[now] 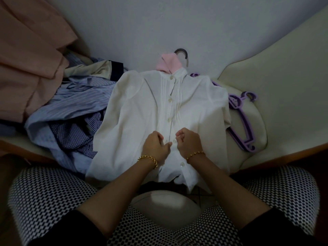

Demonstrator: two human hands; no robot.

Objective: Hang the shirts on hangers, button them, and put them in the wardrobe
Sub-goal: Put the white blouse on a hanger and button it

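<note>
Cream sofa with our white shirt laid flat on it, left grip and right grip both pinching its placket by a button.

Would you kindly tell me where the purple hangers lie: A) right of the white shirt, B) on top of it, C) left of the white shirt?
A: the purple hangers lie on the cream cushion, right of the white shirt.

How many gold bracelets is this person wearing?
2. One gold bracelet on the left wrist, the other bracelet on the right wrist, both over the white shirt. The dark sleeves could hide more.
</note>
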